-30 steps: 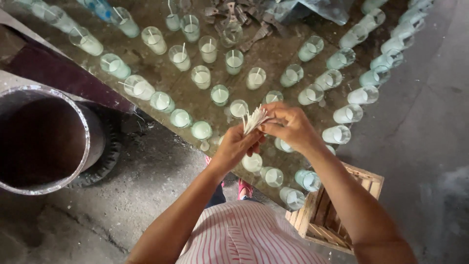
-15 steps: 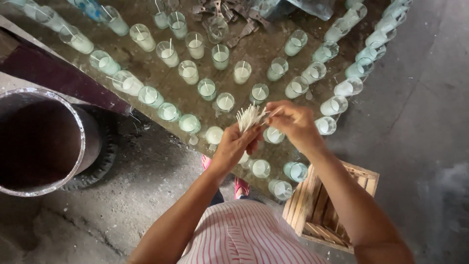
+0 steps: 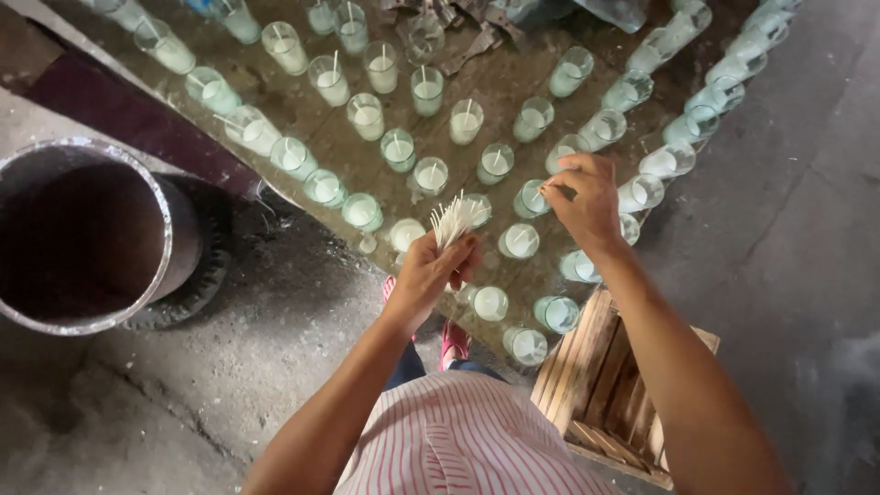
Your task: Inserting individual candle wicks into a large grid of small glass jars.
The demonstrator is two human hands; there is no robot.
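While your left hand [image 3: 431, 270] stays closed around the bundle of wicks [image 3: 451, 220], fanned above your fist, your right hand [image 3: 585, 197] pinches a single wick [image 3: 548, 188] at its fingertips. It hangs right over a glass [image 3: 532, 197] of pale wax. Lower it upright into the middle, clear of the rim, and keep the bundle away from the glasses beneath your left hand.

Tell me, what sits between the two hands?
In the head view, between the left hand holding the bundle of thin white wicks and the right hand stand two wax-filled clear glass cups on the wooden board.
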